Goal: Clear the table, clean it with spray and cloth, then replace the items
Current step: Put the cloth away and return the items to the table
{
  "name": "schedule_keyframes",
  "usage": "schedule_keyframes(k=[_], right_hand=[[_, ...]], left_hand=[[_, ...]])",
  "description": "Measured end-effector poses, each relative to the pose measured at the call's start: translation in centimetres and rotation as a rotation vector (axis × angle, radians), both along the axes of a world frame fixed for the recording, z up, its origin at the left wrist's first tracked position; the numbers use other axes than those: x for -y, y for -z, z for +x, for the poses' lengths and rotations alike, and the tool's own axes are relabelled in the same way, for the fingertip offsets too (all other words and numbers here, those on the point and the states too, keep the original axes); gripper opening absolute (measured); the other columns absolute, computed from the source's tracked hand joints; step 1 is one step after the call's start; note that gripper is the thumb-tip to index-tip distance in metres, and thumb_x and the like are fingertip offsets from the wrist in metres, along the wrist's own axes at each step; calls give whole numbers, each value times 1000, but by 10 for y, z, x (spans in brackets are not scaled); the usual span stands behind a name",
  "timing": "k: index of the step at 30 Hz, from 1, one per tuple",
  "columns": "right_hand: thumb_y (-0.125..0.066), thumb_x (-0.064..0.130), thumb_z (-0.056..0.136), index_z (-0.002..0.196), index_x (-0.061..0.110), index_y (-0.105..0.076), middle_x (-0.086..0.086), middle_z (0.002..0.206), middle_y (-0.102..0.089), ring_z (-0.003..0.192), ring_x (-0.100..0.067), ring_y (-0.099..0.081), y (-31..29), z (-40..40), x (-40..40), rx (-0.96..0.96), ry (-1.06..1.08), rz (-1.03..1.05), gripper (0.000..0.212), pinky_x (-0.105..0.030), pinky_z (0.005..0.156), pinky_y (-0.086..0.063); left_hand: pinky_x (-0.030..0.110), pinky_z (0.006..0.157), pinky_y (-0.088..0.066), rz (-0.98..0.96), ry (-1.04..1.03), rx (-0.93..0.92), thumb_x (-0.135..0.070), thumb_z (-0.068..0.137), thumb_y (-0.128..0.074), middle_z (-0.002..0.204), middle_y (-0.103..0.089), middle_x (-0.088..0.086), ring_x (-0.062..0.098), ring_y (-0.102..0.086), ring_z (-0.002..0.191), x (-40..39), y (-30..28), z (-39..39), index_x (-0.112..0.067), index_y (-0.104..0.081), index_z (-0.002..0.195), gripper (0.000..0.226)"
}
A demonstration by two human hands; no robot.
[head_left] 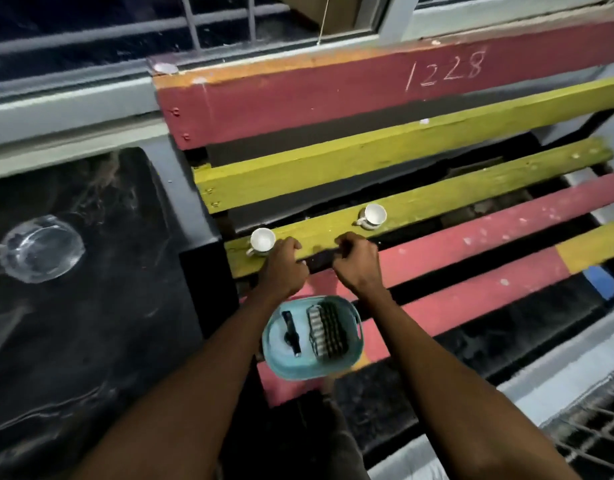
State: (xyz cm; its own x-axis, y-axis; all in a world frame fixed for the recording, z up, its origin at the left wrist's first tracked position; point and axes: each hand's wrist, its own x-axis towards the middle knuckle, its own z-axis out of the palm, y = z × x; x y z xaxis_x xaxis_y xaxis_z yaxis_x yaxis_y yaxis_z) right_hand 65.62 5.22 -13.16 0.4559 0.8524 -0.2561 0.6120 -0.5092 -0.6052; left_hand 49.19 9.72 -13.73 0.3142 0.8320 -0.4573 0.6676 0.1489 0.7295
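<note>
My left hand (285,265) and my right hand (358,262) are close together over the front edge of a yellow bench slat (437,199). Both have curled fingers and seem to grip a small dark object (320,260) between them; what it is cannot be made out. A white cup (262,241) stands on that slat, just left of my left hand's fingers. A second white cup (373,216) stands further right on the same slat. Below my wrists sits a teal basket (277,355) with a dark tool and a striped folded cloth (328,332) inside. The black table (90,323) lies to the left.
A glass ashtray (40,249) rests on the black table. The bench has red and yellow slats with dark gaps between them and a red backrest (298,98) marked 1228. A window with bars runs behind. A metal grating (596,441) shows at the lower right.
</note>
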Motion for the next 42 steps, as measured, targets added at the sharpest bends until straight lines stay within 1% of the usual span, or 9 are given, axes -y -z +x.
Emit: schedule_keyframes(k=[4,7,10,13,21,26,32,39,42], right_hand=[[-68,19,71,132,13,-57,-18,130,-56,117,-41,-54,49,83,-42,154,-91,-157,62,-42,95,-48],[-78,32,71,148,20,-36,-17,146,-36,131,-40,-38,84,131,-70,294,-211,-330,88,-49,97,-45],[-83,41,70,152,27,-26,-16,153,-26,140,-38,-28,109,159,-91,345,-262,-361,101,-57,99,-43],[-83,45,70,150,29,-29,-15,151,-27,138,-38,-30,128,175,-104,317,-285,-353,97,-60,98,-43],[-82,29,76,133,19,-50,-20,133,-41,122,-42,-42,150,175,-114,288,-308,-293,66,-47,88,-50],[-77,28,74,129,17,-58,-23,122,-48,115,-43,-47,135,163,-109,273,-349,-217,59,-44,85,-51],[-78,22,67,124,16,-63,-21,109,-54,100,-42,-56,89,95,-86,173,-407,-103,59,-41,79,-55],[-72,31,62,116,14,-67,-20,97,-58,90,-42,-60,-2,-5,-46,134,-488,-1,57,-38,70,-54],[-65,38,59,120,17,-67,-21,101,-62,96,-41,-61,-58,-55,-33,189,-549,51,65,-39,75,-55]], left_hand=[[49,100,-48,11,-109,-180,-27,63,-58,138,-47,26,46,-52,123,-25,57,5,-2,-50,137,78],[48,103,-45,-5,-207,-278,-20,61,-62,143,-38,25,48,-45,126,-38,85,6,-4,-42,143,87],[53,102,-43,57,-211,-411,-18,63,-71,147,-33,22,49,-41,130,-49,111,3,-9,-37,146,90],[54,99,-45,75,-190,-518,-20,66,-80,143,-37,20,47,-41,129,-61,126,1,-10,-36,146,92],[52,96,-44,145,-136,-610,-38,76,-79,132,-56,18,44,-54,120,-76,144,-4,-16,-47,136,71],[51,91,-50,140,-167,-572,-36,75,-80,134,-54,15,47,-59,113,-72,134,-3,-17,-46,136,73],[46,87,-48,170,-253,-362,-31,71,-82,131,-53,10,42,-58,116,-41,83,7,-15,-50,128,67],[43,79,-50,258,-334,-235,-37,70,-82,118,-63,13,42,-62,110,4,-10,-26,-15,-47,118,64],[40,74,-47,323,-387,-163,-39,71,-83,113,-63,14,40,-62,105,24,-51,-62,-12,-46,115,64]])
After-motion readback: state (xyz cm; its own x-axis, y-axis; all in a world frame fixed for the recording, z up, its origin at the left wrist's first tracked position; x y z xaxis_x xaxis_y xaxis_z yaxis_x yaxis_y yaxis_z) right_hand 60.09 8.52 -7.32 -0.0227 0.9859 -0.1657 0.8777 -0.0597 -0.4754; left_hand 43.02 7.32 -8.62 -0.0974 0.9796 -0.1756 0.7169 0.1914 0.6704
